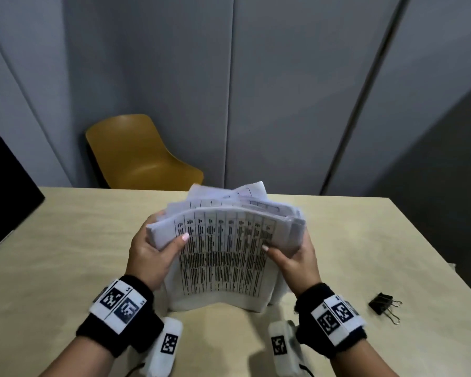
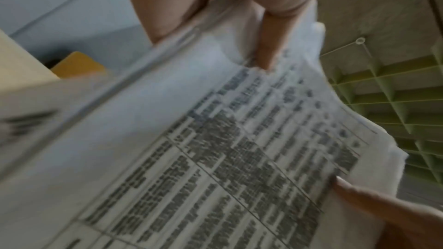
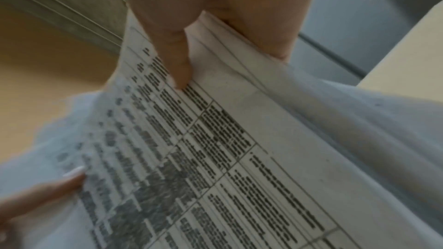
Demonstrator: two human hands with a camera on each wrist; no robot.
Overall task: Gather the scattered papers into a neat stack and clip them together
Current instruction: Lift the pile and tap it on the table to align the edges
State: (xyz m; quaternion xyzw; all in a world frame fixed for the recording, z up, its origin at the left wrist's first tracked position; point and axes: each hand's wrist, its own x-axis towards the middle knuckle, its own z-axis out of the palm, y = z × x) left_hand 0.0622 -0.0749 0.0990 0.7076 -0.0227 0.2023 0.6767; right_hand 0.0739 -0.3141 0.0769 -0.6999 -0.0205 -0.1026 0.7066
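A thick bundle of white papers [image 1: 223, 257] printed with tables stands on its lower edge on the table, bowed towards me, its top edges uneven. My left hand [image 1: 152, 254] grips its left side, thumb on the front sheet and fingers behind. My right hand [image 1: 291, 257] grips the right side the same way. In the left wrist view the left thumb [image 2: 271, 44] presses the printed papers [image 2: 215, 158]. The right wrist view shows the right thumb [image 3: 175, 60] on the papers [image 3: 227, 158]. A black binder clip [image 1: 384, 306] lies on the table to the right, apart from both hands.
The light wooden table [image 1: 65, 240] runs to a far edge behind the papers. A mustard-yellow chair [image 1: 139, 156] stands beyond it at the left. A black panel [image 1: 6, 170] is at the left edge. Grey wall panels close the back.
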